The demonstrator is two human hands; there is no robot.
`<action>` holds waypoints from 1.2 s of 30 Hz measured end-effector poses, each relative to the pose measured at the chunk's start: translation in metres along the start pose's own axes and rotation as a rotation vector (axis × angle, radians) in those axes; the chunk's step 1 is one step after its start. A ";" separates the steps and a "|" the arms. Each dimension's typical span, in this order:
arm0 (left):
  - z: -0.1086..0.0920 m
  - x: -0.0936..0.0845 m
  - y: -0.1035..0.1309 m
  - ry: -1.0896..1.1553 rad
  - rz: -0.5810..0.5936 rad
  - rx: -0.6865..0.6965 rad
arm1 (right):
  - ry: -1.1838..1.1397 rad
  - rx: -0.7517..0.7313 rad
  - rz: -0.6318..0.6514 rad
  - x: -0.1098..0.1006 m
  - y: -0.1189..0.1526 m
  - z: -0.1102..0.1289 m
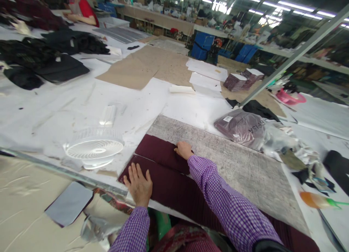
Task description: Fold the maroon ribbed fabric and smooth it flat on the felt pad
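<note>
We see a white-covered tabletop [141, 103] spreading beyond the left hand [139, 186] and right hand [184, 150]. Past the right hand extends a flat board [240, 168], its grey surface mottled and scratched. Under both hands we find smooth maroon cloth [174, 186], laid in long bands. Left of the left hand stands a round, ribbed white fan [95, 150]. The left hand lies flat, fingers spread, released; the right hand curls at the cloth's far edge, and we cannot tell whether it grips.
</note>
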State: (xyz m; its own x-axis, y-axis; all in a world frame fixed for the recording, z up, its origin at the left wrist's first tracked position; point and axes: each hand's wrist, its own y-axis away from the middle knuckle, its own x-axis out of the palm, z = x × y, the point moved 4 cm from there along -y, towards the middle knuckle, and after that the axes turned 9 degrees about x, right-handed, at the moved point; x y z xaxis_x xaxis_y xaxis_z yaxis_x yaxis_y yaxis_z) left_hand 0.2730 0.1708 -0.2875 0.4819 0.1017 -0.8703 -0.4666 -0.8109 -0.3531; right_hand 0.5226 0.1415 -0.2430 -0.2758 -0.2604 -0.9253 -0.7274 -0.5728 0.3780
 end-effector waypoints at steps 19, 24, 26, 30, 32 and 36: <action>-0.001 -0.001 0.000 -0.010 0.010 -0.007 | -0.014 -0.005 0.018 -0.003 0.000 0.001; -0.001 -0.002 0.000 0.012 0.002 -0.010 | -0.008 -0.011 0.010 -0.004 0.001 0.001; -0.001 -0.002 0.000 0.013 0.002 -0.009 | -0.006 -0.011 0.011 -0.004 0.001 0.001; -0.001 -0.001 0.000 0.003 0.011 0.003 | -0.009 -0.012 0.008 -0.003 0.000 0.000; 0.000 -0.001 0.000 0.003 0.006 -0.001 | -0.014 -0.009 0.005 -0.002 0.000 0.000; 0.000 -0.001 0.000 0.028 0.003 -0.008 | -0.024 0.001 -0.003 0.001 -0.001 -0.002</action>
State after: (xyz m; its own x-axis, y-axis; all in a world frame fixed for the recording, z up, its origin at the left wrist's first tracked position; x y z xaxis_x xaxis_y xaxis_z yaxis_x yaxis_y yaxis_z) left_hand 0.2730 0.1707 -0.2867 0.5009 0.0837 -0.8614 -0.4623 -0.8156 -0.3480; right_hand 0.5241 0.1403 -0.2439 -0.2890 -0.2401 -0.9267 -0.7286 -0.5728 0.3756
